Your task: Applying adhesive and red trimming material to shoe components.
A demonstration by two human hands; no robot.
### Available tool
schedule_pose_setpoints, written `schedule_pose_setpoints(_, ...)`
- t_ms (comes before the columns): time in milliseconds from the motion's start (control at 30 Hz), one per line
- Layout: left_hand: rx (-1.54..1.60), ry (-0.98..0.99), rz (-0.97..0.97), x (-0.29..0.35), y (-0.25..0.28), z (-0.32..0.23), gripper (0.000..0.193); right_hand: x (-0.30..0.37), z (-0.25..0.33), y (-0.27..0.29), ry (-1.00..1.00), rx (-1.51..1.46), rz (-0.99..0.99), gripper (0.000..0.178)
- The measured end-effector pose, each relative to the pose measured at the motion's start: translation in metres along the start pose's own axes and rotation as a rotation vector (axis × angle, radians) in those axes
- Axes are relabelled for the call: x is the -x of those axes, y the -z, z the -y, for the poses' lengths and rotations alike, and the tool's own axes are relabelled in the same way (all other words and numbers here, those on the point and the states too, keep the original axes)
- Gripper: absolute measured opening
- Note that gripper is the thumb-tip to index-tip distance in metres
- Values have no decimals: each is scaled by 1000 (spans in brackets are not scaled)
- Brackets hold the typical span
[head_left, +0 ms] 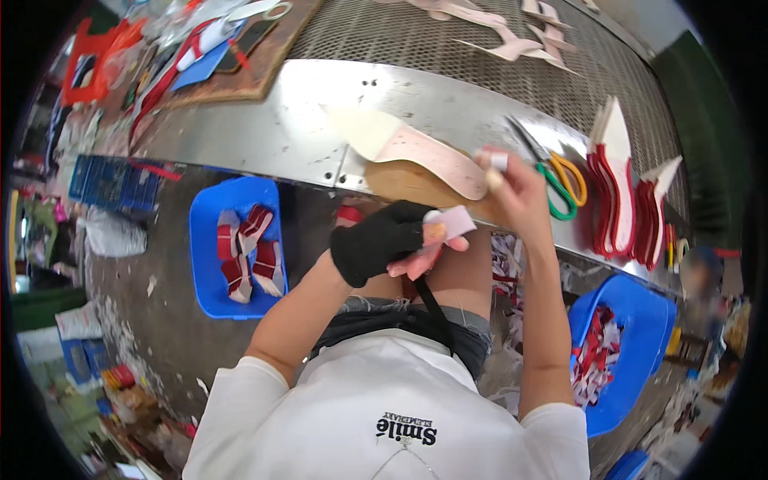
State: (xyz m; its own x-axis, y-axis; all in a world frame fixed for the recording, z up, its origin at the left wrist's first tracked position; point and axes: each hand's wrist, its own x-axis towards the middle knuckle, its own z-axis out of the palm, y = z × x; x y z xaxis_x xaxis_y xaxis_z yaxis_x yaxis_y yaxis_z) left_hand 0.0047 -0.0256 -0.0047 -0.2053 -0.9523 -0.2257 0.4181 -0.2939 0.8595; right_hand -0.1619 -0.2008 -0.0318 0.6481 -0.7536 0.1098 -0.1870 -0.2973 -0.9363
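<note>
While pink-and-cream insole-shaped piece [428, 158] lies on wooden board [398, 184], gloved left hand [380, 242] pinches small pink pad [459, 222]. Right hand [518, 188] half-curled, can't tell if holding anything. Red-white stack [614, 196] prob done, pink-and-cream one unfinished imo.

Glare whitens the metal bench [308, 100]; right fingers [504, 190] blur.
</note>
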Motion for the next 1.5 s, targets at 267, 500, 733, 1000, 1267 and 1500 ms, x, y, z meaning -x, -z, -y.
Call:
schedule_pose_setpoints(267, 269, 78, 387, -10, -19, 8, 43, 49, 23, -41, 164, -1086, 405, 46)
schedule_pose_setpoints(500, -620, 325, 379, 5, 0, 4, 30, 66, 73, 116, 376, -1639, 54, 22)
schedule_pose_setpoints(733, -1324, -431, -411, -8, 47, 0, 43, 73, 52, 145, 44, -588, -96, 36)
schedule_pose_setpoints(1000, -1824, -591, -695, -50, 96, -60, 32, 47, 28, 46, -203, -195, 96, 12)
schedule_pose_setpoints(1267, -1150, -712, -695, -39, 54, -24, 29, 33, 52, 33, -122, -259, 44, 17)
schedule_pose_setpoints(1500, -1175, -772, -736, -35, 57, -16, 29, -7, 60, -14, -86, -118, 60, 13)
